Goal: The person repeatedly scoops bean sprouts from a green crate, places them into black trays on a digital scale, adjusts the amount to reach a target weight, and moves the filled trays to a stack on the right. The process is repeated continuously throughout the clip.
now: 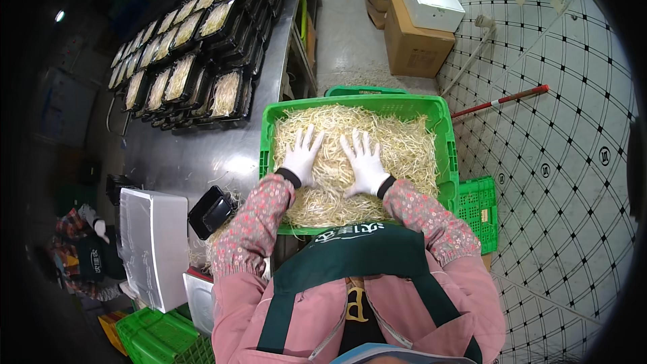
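Before me a green plastic crate [449,154] is heaped with pale bean sprouts [404,162]. My left hand [302,156], in a white glove, rests palm down on the sprouts left of the middle, its fingers spread. To its right, my right hand [365,163], gloved the same way, also lies on the heap with fingers apart. Neither hand grips anything that I can make out. A black plastic tray [211,211] sits tilted beside my left forearm, with loose sprouts around it.
Stacked black trays of sprouts [177,78] stand on the steel table [222,156] at left. Near them are a white foam box [154,247] and a co-worker [93,253]. Cardboard boxes [417,50] stand ahead; a red-handled pole [505,98] leans right of a green basket [477,212].
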A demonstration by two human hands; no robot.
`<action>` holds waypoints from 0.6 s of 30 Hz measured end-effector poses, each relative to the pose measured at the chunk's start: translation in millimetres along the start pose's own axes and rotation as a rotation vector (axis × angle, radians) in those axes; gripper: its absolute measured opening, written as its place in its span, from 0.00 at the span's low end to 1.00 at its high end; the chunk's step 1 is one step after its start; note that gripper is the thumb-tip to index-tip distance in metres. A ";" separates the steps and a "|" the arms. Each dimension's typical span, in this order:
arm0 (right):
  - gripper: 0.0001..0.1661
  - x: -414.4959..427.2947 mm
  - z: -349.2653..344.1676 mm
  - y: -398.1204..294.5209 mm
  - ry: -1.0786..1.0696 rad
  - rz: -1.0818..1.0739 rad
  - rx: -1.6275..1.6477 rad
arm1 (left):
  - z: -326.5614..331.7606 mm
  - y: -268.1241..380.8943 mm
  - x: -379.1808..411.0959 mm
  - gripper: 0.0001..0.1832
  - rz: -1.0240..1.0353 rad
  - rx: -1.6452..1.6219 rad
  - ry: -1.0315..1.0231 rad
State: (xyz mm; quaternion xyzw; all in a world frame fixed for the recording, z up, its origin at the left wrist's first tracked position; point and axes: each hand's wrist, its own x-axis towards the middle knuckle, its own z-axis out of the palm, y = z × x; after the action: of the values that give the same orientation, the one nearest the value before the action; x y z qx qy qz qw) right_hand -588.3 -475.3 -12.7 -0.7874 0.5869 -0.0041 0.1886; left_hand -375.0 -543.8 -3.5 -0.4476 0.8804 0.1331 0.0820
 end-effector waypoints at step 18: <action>0.26 5.9 -71.1 97.5 0.123 0.169 0.276 | -3.2 -23.8 -27.4 0.26 0.109 -0.118 0.305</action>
State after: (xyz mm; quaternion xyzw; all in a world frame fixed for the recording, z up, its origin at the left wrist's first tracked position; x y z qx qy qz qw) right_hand -692.6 -525.0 22.6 -0.7003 0.6552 -0.1168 0.2583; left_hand -339.8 -537.1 2.9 -0.4184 0.8963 0.1191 -0.0863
